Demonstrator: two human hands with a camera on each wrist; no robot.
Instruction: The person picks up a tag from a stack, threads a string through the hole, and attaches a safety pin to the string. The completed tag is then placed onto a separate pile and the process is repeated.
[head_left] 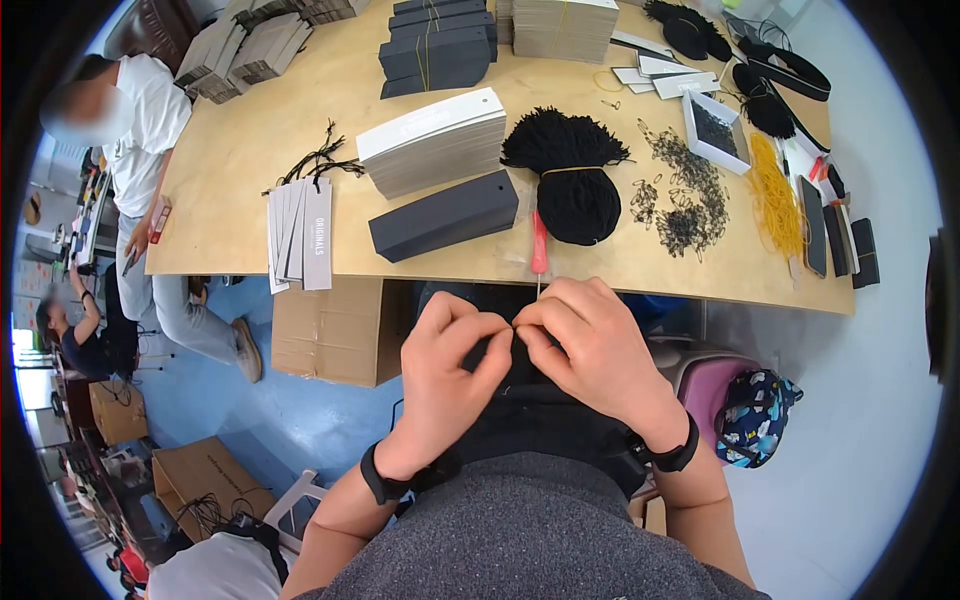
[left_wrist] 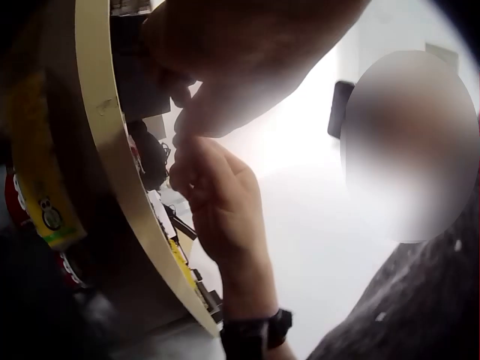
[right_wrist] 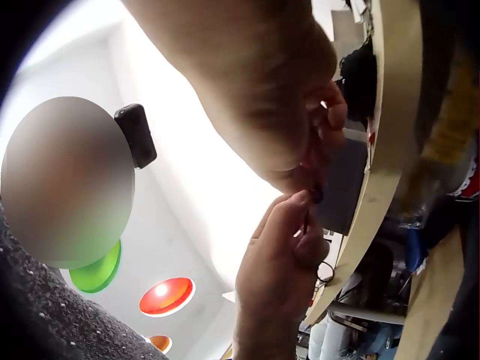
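Note:
In the head view, my left hand [head_left: 448, 355] and right hand [head_left: 600, 345] meet fingertip to fingertip in front of the table edge. Both pinch a small dark thing [right_wrist: 316, 195], seen in the right wrist view; fingers hide most of it, and I cannot tell its kind. Just beyond the hands, a red-handled tool [head_left: 540, 243] lies at the edge, its thin metal shaft pointing toward me. Behind it sits a bundle of black cords [head_left: 580, 205] tied with a yellow band. A stack of black tags [head_left: 445, 217] lies left of it.
White tags [head_left: 316, 235] with black cords overhang the table's front edge at left, near a tall stack of white tags [head_left: 430, 145]. Black pins [head_left: 690, 195] are spread at right beside a white box [head_left: 716, 130] and yellow bands [head_left: 772, 190]. A cardboard box [head_left: 325, 330] stands below.

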